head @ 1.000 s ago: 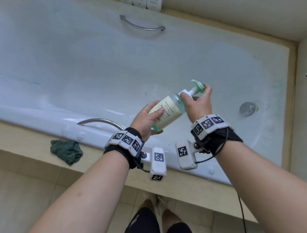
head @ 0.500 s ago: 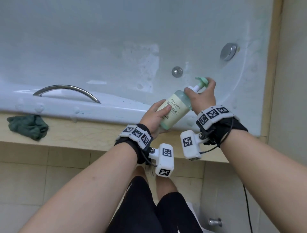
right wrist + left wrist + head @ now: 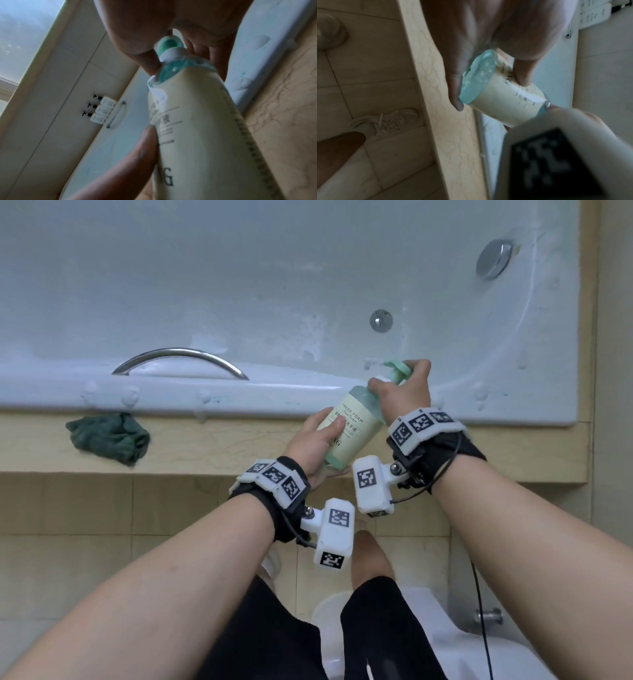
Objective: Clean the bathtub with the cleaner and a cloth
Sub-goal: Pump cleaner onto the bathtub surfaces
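A pump bottle of cleaner (image 3: 356, 424) with a cream label and green liquid is held tilted over the tub's near rim (image 3: 274, 395). My left hand (image 3: 317, 440) grips its lower body (image 3: 500, 97), thumb on the label. My right hand (image 3: 404, 390) grips the neck and the green pump head (image 3: 397, 371), whose nozzle points into the white bathtub (image 3: 239, 285). In the right wrist view the fingers wrap the pump collar (image 3: 171, 52). A dark green cloth (image 3: 109, 436) lies crumpled on the beige ledge (image 3: 205, 446), left of both hands.
A chrome grab handle (image 3: 181, 361) sits on the near rim; a round drain (image 3: 381, 320) and a chrome overflow knob (image 3: 493, 263) lie at the tub's right end. Three small dispenser bottles (image 3: 101, 109) stand on the far wall. My legs and a white fixture (image 3: 445, 645) are below.
The view has swung down and right, so the tub's drain end and floor now show. Both hands keep their hold on the bottle, drawn back nearer the tub's near rim.
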`<act>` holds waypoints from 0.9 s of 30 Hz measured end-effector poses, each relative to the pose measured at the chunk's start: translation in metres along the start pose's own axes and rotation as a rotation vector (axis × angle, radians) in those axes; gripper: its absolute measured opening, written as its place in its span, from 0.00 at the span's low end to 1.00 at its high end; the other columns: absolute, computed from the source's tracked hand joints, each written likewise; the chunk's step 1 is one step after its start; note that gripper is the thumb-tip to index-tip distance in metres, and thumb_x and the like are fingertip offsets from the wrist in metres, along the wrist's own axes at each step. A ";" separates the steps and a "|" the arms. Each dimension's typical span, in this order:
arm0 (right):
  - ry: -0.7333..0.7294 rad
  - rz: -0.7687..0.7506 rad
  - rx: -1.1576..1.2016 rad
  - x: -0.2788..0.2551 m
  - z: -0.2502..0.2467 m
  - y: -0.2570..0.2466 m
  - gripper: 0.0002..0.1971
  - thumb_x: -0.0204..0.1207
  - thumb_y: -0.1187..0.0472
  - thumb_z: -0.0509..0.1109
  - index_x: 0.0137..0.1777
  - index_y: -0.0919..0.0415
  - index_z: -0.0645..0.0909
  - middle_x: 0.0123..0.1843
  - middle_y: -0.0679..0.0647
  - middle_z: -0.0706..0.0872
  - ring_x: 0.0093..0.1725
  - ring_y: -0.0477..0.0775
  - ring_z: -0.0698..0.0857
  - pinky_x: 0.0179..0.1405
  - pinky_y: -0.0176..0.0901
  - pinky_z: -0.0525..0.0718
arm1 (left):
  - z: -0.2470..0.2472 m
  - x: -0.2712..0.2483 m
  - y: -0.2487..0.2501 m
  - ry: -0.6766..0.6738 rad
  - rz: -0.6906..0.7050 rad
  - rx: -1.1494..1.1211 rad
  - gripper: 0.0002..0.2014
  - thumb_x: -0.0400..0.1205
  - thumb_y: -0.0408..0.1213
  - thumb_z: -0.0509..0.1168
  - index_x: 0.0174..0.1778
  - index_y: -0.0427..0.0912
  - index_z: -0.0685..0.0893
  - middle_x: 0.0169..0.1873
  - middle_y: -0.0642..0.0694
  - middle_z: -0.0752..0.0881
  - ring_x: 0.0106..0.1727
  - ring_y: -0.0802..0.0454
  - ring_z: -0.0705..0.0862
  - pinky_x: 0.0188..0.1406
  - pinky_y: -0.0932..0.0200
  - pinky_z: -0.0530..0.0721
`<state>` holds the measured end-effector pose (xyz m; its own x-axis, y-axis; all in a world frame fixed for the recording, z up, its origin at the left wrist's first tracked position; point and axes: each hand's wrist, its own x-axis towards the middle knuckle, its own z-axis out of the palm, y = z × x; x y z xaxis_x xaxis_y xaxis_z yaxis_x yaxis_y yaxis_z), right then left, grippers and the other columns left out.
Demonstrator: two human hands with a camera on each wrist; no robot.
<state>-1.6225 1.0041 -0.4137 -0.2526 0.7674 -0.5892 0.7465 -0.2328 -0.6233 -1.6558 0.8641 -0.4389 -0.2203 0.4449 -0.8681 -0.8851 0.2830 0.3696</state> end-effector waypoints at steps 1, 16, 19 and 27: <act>0.019 -0.017 0.010 -0.011 0.006 0.000 0.24 0.72 0.59 0.71 0.64 0.54 0.65 0.52 0.52 0.78 0.43 0.54 0.82 0.41 0.42 0.78 | -0.010 -0.007 0.002 -0.020 0.006 0.014 0.21 0.85 0.40 0.63 0.75 0.52 0.70 0.63 0.41 0.82 0.60 0.37 0.82 0.60 0.25 0.78; 0.044 -0.207 0.166 -0.182 0.114 -0.141 0.25 0.73 0.60 0.69 0.68 0.50 0.66 0.42 0.43 0.72 0.39 0.52 0.80 0.42 0.43 0.78 | -0.162 -0.152 0.128 -0.075 0.222 0.114 0.17 0.86 0.42 0.62 0.72 0.54 0.73 0.50 0.46 0.83 0.47 0.43 0.81 0.51 0.42 0.81; -0.045 -0.250 0.176 -0.204 0.154 -0.174 0.25 0.73 0.60 0.70 0.67 0.50 0.65 0.44 0.45 0.73 0.37 0.47 0.78 0.36 0.39 0.76 | -0.204 -0.175 0.156 -0.010 0.278 0.074 0.18 0.86 0.41 0.62 0.73 0.52 0.73 0.50 0.44 0.83 0.45 0.43 0.81 0.46 0.45 0.81; -0.288 -0.325 0.156 -0.246 0.296 -0.246 0.27 0.71 0.58 0.72 0.68 0.48 0.66 0.52 0.55 0.78 0.44 0.56 0.82 0.43 0.42 0.78 | -0.334 -0.216 0.224 0.188 0.347 -0.038 0.21 0.84 0.40 0.64 0.74 0.50 0.73 0.54 0.41 0.84 0.48 0.40 0.82 0.47 0.39 0.82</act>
<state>-1.9262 0.6955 -0.2673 -0.6355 0.6236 -0.4552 0.5039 -0.1117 -0.8565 -1.9434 0.5470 -0.2791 -0.5772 0.3438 -0.7407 -0.7586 0.1102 0.6422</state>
